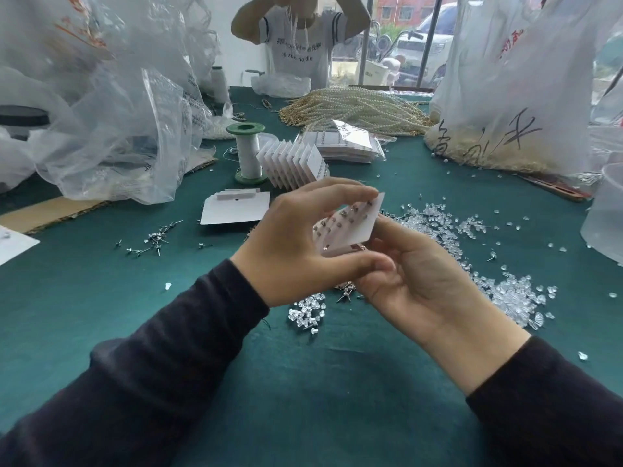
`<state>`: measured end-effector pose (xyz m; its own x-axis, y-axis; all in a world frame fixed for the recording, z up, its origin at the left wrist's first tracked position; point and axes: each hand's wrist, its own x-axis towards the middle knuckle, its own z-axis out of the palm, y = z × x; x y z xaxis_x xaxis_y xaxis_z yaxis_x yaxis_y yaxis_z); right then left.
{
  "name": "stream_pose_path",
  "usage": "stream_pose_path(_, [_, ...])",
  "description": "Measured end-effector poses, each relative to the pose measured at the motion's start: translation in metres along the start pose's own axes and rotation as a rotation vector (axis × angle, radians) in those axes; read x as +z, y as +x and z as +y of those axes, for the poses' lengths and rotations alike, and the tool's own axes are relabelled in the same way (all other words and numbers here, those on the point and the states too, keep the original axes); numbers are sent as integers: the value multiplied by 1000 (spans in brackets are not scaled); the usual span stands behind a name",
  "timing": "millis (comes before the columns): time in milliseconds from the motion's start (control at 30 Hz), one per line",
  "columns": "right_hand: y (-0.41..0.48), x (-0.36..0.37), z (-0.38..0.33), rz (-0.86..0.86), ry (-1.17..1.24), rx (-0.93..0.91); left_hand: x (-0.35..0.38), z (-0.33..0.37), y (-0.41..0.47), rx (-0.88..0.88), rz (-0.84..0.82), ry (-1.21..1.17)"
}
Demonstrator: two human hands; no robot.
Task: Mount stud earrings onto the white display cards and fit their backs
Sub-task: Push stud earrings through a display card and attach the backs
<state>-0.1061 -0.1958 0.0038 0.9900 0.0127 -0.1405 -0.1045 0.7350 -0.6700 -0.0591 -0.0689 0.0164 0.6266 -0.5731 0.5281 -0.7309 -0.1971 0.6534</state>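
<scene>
- We note left hand pinching studded card, fingers on top edge, thumb beneath.
- Right hand grips its right corner.
- Card held up, nearer us than spool; backs right of spool.

card: we see the lower corner hidden behind left hand.
studs: too small, we can't count or tell the type.
right hand: fingertips hidden behind card and left hand; we can't tell the grip.
backs: clear heap, single pieces too small.
person: cut off by top edge.
bag: contents blurred through plastic.
tub: cut off by right edge.
</scene>
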Motion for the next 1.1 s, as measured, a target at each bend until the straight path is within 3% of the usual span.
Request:
stream_pose_path(233, [-5,4,-2,-13,-57,-85,3,-3,2,-116,185,-181])
stream_pose_path(600, [-5,4,0,72,-292,-177,5,-3,1,-114,157,-84])
stream_pose_path(767, [-8,4,3,225,-785,-569,2,-4,2,-94,173,-9])
stream_pose_path(933, [-7,3,2,98,-889,-696,-5,-7,4,-127,319,9])
stream_pose_path(967, [-6,1,0,80,-998,-729,-7,-10,5,-193,388,-20])
stream_pose_path(1033, [-5,-2,0,57,-1440,-758,-11,-19,9,-343,499,-102])
stream_pose_path(1100, [-5,-4,5,-39,-1805,-642,-17,-26,12,-450,554,-198])
